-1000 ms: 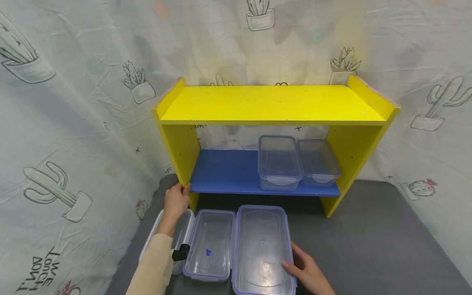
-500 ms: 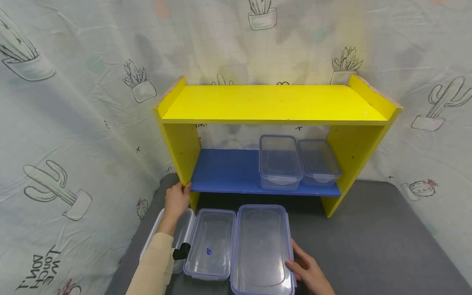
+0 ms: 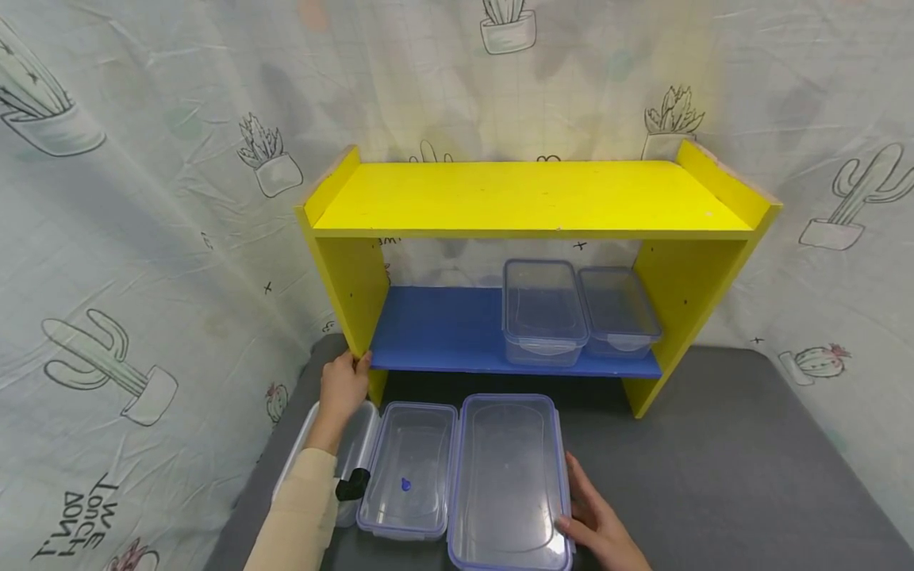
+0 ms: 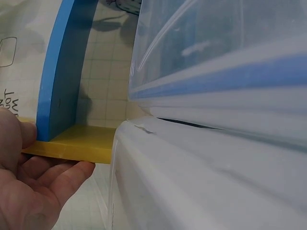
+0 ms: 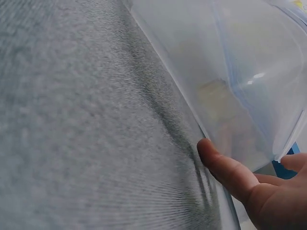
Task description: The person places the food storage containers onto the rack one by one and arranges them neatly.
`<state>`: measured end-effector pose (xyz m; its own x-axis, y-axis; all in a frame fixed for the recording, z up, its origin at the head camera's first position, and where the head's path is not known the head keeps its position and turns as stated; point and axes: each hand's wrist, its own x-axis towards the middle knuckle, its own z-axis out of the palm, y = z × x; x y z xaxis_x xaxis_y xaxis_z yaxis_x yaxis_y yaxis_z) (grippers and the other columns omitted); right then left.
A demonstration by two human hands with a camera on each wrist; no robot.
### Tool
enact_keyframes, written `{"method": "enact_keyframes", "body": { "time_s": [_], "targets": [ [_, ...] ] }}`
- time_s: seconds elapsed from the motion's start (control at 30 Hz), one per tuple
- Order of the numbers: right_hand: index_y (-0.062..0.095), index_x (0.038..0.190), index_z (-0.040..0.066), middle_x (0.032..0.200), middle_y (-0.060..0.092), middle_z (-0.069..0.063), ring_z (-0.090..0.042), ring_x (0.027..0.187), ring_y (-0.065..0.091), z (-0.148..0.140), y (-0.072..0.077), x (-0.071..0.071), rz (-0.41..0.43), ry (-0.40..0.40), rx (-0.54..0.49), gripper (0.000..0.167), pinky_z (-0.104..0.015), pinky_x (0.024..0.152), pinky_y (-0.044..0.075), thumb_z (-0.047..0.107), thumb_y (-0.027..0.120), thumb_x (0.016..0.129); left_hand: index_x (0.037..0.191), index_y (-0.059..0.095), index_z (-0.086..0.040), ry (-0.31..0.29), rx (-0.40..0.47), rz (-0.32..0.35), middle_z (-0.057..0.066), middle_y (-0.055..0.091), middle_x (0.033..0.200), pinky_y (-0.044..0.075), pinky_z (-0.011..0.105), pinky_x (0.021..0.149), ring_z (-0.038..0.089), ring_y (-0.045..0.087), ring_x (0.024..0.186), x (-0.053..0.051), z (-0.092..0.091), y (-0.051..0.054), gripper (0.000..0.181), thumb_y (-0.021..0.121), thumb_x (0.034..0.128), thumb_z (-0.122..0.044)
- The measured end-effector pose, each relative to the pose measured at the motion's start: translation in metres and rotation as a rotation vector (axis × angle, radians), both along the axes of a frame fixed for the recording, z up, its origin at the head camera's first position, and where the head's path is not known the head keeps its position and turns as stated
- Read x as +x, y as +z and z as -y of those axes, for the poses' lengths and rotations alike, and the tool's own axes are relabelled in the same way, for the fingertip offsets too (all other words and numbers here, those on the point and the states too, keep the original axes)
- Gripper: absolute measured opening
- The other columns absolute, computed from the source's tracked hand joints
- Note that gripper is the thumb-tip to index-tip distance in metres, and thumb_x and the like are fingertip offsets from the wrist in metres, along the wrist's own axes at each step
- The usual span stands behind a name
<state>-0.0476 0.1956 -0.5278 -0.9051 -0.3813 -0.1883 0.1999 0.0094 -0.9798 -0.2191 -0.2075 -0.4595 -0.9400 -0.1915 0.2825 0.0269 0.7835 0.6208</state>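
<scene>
Pinching the shelf (image 3: 528,194) at 8 o'clock is the left hand (image 3: 344,390); the right hand (image 3: 598,517), spread, touches the big box (image 3: 507,476) at 6. Looks part done: two boxes (image 3: 546,309) on the shelf at 3, three on the tabletop (image 3: 685,476).

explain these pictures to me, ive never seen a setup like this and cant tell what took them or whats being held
There is no machine: these are a person's bare left hand and right hand. The wide picture comes from a camera on the head; the two close ones come from cameras on each wrist.

On the grey surface sit a large clear box, a smaller box and a partly hidden box. Behind them, a yellow rack has two more boxes on its blue shelf.

The left hand grips the rack's left side; the right hand touches the large box's right side.
</scene>
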Motion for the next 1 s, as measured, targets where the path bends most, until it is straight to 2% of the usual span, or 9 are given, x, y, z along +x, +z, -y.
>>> {"method": "enact_keyframes", "body": {
  "time_s": [0.07,0.17,0.27,0.3,0.43,0.77,1.0],
  "targets": [
    [-0.005,0.157,0.018,0.161,-0.001,-0.027,-0.027,0.125,0.055,-0.001,-0.001,0.0,-0.028,0.013,-0.034,0.08,-0.045,0.091,0.054,0.015,0.051,0.099,0.08,0.057,-0.003,0.001,0.012,0.012,0.009,0.051,0.061,0.037,0.031,0.05,0.023,0.05,0.055,0.0,-0.001,0.001,0.03,0.055,0.0993,-0.026],
    [-0.005,0.156,0.014,0.162,0.019,-0.001,-0.012,0.121,0.057,-0.003,-0.007,0.0,-0.098,0.048,-0.147,0.078,-0.037,0.089,0.054,0.005,0.047,0.099,0.081,0.057,-0.004,0.005,0.021,0.032,0.008,0.05,0.062,0.037,0.03,0.05,0.023,0.049,0.055,0.001,-0.001,0.002,0.03,0.054,0.0998,-0.027],
    [-0.007,0.155,0.009,0.149,0.033,0.026,-0.006,0.122,0.056,-0.006,-0.011,-0.001,-0.144,0.089,-0.257,0.076,-0.033,0.09,0.053,-0.001,0.044,0.099,0.082,0.057,-0.003,0.006,0.02,0.043,0.008,0.051,0.063,0.037,0.03,0.051,0.023,0.049,0.056,0.001,-0.002,0.002,0.03,0.053,0.1,-0.027],
    [-0.007,0.154,0.008,0.144,0.037,0.031,-0.006,0.122,0.056,-0.006,-0.012,-0.001,-0.151,0.096,-0.285,0.076,-0.034,0.089,0.053,-0.003,0.043,0.098,0.082,0.057,-0.003,0.006,0.02,0.046,0.009,0.051,0.063,0.037,0.03,0.051,0.023,0.05,0.056,0.001,-0.002,0.002,0.03,0.053,0.1,-0.027],
    [-0.006,0.154,0.008,0.142,0.039,0.032,-0.004,0.123,0.054,-0.006,-0.012,-0.002,-0.149,0.097,-0.32,0.075,-0.036,0.089,0.054,-0.003,0.043,0.098,0.083,0.057,-0.003,0.007,0.017,0.045,0.009,0.051,0.063,0.038,0.031,0.052,0.024,0.05,0.056,0.001,-0.002,0.001,0.03,0.053,0.1001,-0.028],
    [0.002,0.155,0.008,0.144,0.04,0.03,0.002,0.127,0.049,-0.006,-0.004,-0.001,-0.144,0.067,-0.294,0.07,-0.032,0.093,0.051,-0.002,0.042,0.099,0.082,0.057,-0.003,0.01,0.017,0.047,0.009,0.051,0.063,0.038,0.03,0.051,0.023,0.05,0.056,0.001,0.0,0.001,0.031,0.053,0.1002,-0.028],
    [0.002,0.154,0.002,0.148,0.037,0.028,0.003,0.13,0.045,-0.008,0.007,0.0,-0.19,0.064,-0.312,0.067,-0.028,0.095,0.049,-0.004,0.039,0.099,0.083,0.058,-0.003,0.012,0.01,0.039,0.01,0.053,0.064,0.038,0.031,0.052,0.024,0.051,0.057,0.001,-0.001,0.002,0.03,0.054,0.0997,-0.028]
  ]
}}
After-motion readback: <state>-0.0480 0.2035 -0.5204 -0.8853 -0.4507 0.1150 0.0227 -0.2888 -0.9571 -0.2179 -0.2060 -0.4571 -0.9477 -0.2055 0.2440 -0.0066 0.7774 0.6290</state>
